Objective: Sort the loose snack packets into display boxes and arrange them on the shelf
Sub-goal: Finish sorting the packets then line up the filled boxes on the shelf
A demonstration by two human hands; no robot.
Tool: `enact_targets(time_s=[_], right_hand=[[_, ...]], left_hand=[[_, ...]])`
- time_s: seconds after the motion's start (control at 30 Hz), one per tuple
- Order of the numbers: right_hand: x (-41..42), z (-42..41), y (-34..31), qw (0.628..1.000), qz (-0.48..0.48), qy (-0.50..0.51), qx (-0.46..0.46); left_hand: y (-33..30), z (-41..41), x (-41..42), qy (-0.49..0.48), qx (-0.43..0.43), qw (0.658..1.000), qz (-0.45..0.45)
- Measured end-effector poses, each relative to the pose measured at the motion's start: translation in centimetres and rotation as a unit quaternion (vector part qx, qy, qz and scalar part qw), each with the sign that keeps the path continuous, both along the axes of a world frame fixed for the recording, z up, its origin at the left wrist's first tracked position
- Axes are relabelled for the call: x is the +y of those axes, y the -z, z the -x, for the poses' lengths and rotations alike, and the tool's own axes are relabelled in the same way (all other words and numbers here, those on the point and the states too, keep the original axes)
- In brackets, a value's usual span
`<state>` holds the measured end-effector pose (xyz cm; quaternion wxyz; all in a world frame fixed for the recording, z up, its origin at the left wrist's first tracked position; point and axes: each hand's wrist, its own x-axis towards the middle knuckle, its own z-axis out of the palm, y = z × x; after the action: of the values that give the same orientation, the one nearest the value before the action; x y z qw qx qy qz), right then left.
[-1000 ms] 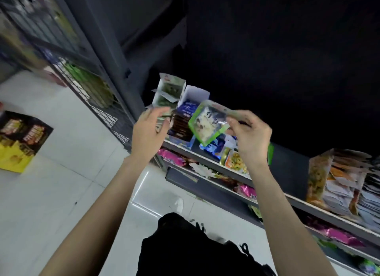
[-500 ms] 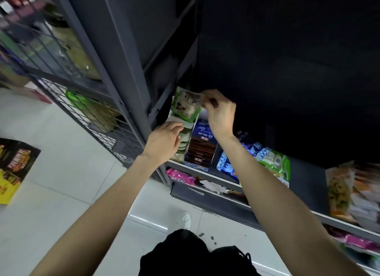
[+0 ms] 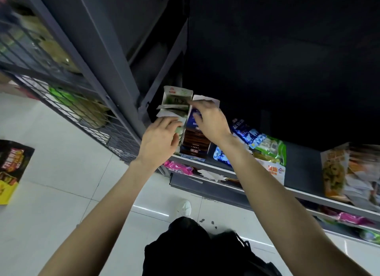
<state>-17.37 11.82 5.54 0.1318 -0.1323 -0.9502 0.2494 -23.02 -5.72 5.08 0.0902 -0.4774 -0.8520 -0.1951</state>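
At shelf's left end, green display box stands w/ long axis running front-to-back, open top up, packets stacked inside. Left hand rests flat-fingered vs its front; right hand fingers curled, pinching a packet at box top. Blue box touching right side; loose blue & green bags beyond; shelf post crowds left.

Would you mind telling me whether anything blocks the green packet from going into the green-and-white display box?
Nothing visible does: the right hand is already at the open green-and-white display box with the green packet, beside the blue box.
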Motion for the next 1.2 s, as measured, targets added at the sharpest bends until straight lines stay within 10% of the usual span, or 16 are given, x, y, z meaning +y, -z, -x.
enact_targets(time_s=[0.23, 0.4, 0.67, 1.2], right_hand=[[4.5, -17.0, 4.3, 0.980, 0.070, 0.185, 0.009], [7.3, -22.6, 9.1, 0.982, 0.046, 0.165, -0.074], [8.7, -22.0, 10.7, 0.935, 0.041, 0.040, -0.350], [9.0, -22.1, 10.1, 0.931, 0.078, 0.049, -0.352]], left_hand=[[0.2, -10.1, 5.5, 0.100, -0.086, 0.980, -0.152], [4.8, -13.1, 12.1, 0.073, -0.197, 0.977, 0.027], [10.3, -9.7, 16.5, 0.085, -0.094, 0.905, 0.405], [8.6, -9.3, 17.5, 0.128, 0.019, 0.900, 0.416]])
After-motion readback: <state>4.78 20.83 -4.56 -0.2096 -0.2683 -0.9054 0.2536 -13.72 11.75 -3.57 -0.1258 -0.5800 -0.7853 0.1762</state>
